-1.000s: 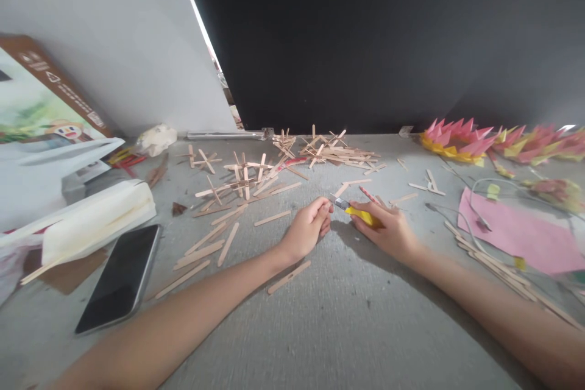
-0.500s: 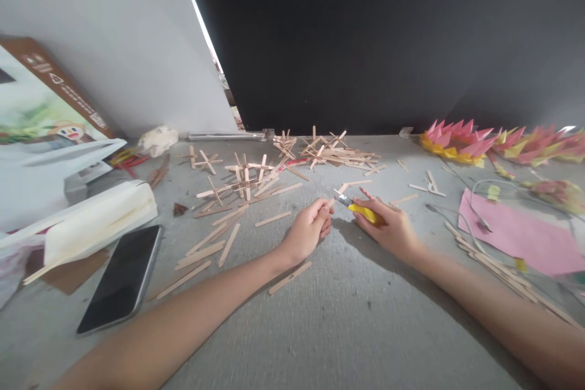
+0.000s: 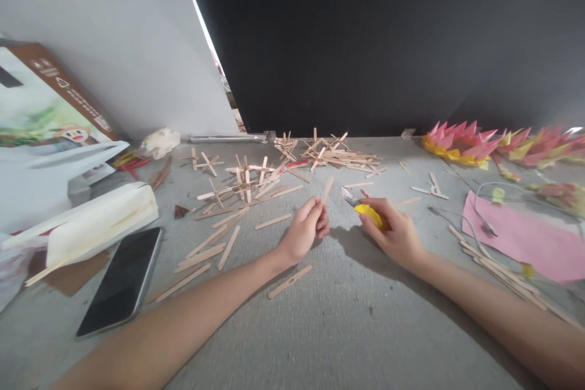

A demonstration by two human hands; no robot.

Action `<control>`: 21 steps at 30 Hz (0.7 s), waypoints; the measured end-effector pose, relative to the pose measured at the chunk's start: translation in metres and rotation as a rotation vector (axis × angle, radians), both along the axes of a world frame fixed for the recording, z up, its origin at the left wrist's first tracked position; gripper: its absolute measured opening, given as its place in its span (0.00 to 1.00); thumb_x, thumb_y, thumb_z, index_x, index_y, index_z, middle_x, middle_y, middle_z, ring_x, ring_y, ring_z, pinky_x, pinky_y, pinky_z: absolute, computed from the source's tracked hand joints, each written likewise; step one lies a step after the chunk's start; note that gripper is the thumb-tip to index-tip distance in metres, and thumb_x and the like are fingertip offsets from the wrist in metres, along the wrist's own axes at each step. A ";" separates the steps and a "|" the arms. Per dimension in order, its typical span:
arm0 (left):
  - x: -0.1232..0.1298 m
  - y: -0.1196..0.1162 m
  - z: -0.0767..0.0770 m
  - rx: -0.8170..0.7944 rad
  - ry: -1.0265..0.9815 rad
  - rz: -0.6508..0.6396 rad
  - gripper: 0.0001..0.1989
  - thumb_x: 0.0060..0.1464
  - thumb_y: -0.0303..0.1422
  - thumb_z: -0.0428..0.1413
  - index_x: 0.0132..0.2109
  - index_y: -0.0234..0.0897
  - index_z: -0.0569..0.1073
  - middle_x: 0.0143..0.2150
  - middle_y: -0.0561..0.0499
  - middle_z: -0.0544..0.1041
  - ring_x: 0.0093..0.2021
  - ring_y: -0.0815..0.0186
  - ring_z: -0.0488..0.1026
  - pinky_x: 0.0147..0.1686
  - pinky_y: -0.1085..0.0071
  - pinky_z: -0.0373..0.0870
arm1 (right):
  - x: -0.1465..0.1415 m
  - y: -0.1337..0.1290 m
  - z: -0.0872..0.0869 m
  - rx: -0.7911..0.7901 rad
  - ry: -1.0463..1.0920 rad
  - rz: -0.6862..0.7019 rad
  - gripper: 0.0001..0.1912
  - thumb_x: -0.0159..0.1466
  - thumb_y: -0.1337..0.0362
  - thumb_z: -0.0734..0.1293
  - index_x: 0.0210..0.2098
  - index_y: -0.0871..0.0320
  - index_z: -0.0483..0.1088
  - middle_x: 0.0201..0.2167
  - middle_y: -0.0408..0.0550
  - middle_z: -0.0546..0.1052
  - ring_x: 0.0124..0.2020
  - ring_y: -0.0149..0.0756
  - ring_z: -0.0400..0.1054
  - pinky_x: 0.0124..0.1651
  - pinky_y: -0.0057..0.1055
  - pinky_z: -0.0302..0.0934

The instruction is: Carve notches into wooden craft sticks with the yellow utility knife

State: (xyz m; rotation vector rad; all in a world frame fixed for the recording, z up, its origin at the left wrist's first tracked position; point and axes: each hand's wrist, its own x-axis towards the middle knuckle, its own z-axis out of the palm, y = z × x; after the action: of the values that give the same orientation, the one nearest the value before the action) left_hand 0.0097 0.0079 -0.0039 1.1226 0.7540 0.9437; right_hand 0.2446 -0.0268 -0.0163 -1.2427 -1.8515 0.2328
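Pinched upright between thumb and fingers of my left hand point(image 3: 307, 228) is a wooden stick point(image 3: 327, 189). My right hand point(image 3: 397, 233) is wrapped round a yellow utility knife point(image 3: 369, 216), its blade end pointing up and left toward the stick without touching it. Both hands are low over the grey surface point(image 3: 329, 329). A loose stick point(image 3: 289, 281) lies by my left wrist, and another point(image 3: 358, 184) lies just beyond the knife tip. Sticks joined in crossed shapes point(image 3: 247, 177) stand beyond my left hand.
At the left are a phone point(image 3: 121, 282), a white paper packet point(image 3: 103, 219) and a printed bag point(image 3: 55, 103). Pink and yellow folded paper point(image 3: 461, 143), a cable point(image 3: 466, 219), pink paper point(image 3: 525, 237) and stacked sticks point(image 3: 503, 271) lie right. A black panel point(image 3: 365, 42) rises behind.
The stick in my left hand now points up, showing more of its length. My right hand and the knife have moved slightly right and down, away from my left hand.
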 end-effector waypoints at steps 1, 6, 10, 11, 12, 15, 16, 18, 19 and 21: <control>0.000 0.000 0.000 -0.008 -0.011 -0.002 0.21 0.69 0.50 0.53 0.35 0.40 0.61 0.25 0.60 0.57 0.23 0.72 0.60 0.26 0.74 0.56 | 0.000 -0.001 0.001 0.002 -0.012 0.012 0.12 0.74 0.57 0.66 0.55 0.48 0.71 0.46 0.50 0.84 0.44 0.44 0.82 0.45 0.36 0.75; 0.001 0.001 0.000 0.006 -0.029 0.013 0.24 0.69 0.52 0.54 0.33 0.41 0.59 0.25 0.60 0.55 0.23 0.72 0.58 0.26 0.73 0.57 | 0.000 -0.005 0.003 -0.016 -0.033 0.056 0.16 0.73 0.56 0.67 0.58 0.49 0.67 0.51 0.53 0.82 0.50 0.46 0.80 0.50 0.39 0.74; -0.001 0.000 0.002 0.062 0.016 -0.004 0.24 0.70 0.54 0.52 0.34 0.41 0.59 0.25 0.60 0.55 0.23 0.72 0.59 0.26 0.73 0.56 | -0.002 -0.009 0.002 0.005 -0.024 0.129 0.15 0.74 0.56 0.66 0.59 0.50 0.66 0.49 0.53 0.82 0.48 0.43 0.79 0.51 0.38 0.73; -0.001 -0.001 0.002 0.073 0.035 -0.013 0.23 0.70 0.53 0.51 0.35 0.40 0.60 0.24 0.61 0.55 0.23 0.71 0.59 0.26 0.73 0.55 | -0.002 -0.010 0.001 0.006 -0.024 0.152 0.15 0.75 0.56 0.65 0.60 0.50 0.66 0.48 0.52 0.82 0.46 0.42 0.80 0.49 0.36 0.73; -0.002 -0.001 0.002 0.080 0.053 -0.020 0.23 0.71 0.53 0.50 0.36 0.40 0.61 0.24 0.61 0.55 0.23 0.71 0.59 0.27 0.73 0.54 | -0.002 -0.011 0.000 0.005 -0.023 0.171 0.16 0.76 0.57 0.65 0.60 0.51 0.65 0.48 0.53 0.82 0.45 0.40 0.80 0.47 0.34 0.73; -0.003 -0.002 0.003 0.096 0.088 -0.028 0.22 0.71 0.53 0.50 0.39 0.39 0.65 0.24 0.61 0.55 0.23 0.72 0.59 0.27 0.73 0.53 | -0.001 -0.013 -0.002 -0.012 -0.009 0.200 0.17 0.77 0.56 0.63 0.62 0.51 0.64 0.48 0.52 0.82 0.43 0.38 0.80 0.45 0.32 0.73; -0.004 -0.002 0.004 0.100 0.094 -0.025 0.22 0.71 0.53 0.50 0.39 0.38 0.67 0.25 0.60 0.55 0.23 0.72 0.59 0.27 0.73 0.53 | 0.000 -0.013 -0.002 -0.024 -0.004 0.201 0.17 0.77 0.56 0.63 0.62 0.52 0.64 0.48 0.52 0.82 0.42 0.38 0.80 0.45 0.32 0.73; -0.004 -0.003 0.005 0.105 0.101 -0.027 0.22 0.71 0.53 0.50 0.42 0.37 0.69 0.26 0.60 0.57 0.23 0.72 0.59 0.26 0.73 0.53 | 0.000 -0.013 -0.002 -0.054 0.002 0.198 0.17 0.77 0.55 0.62 0.62 0.52 0.63 0.45 0.51 0.82 0.40 0.37 0.79 0.46 0.33 0.73; -0.004 -0.003 0.006 0.108 0.102 -0.029 0.22 0.71 0.53 0.50 0.44 0.37 0.70 0.26 0.59 0.58 0.24 0.72 0.59 0.26 0.73 0.53 | 0.000 -0.012 -0.001 -0.065 0.002 0.196 0.17 0.78 0.55 0.61 0.62 0.53 0.63 0.43 0.51 0.82 0.39 0.37 0.79 0.47 0.34 0.73; -0.003 -0.003 0.007 0.124 0.100 -0.024 0.21 0.71 0.52 0.51 0.49 0.37 0.71 0.27 0.59 0.61 0.24 0.72 0.60 0.26 0.73 0.54 | 0.000 -0.012 -0.001 -0.079 0.002 0.192 0.16 0.78 0.55 0.60 0.62 0.53 0.63 0.41 0.50 0.81 0.38 0.37 0.78 0.48 0.35 0.72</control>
State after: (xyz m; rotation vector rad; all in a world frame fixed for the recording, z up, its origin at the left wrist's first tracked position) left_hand 0.0067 0.0048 0.0029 1.2919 0.7691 0.9297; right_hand 0.2443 -0.0390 -0.0169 -1.1165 -1.9771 0.4147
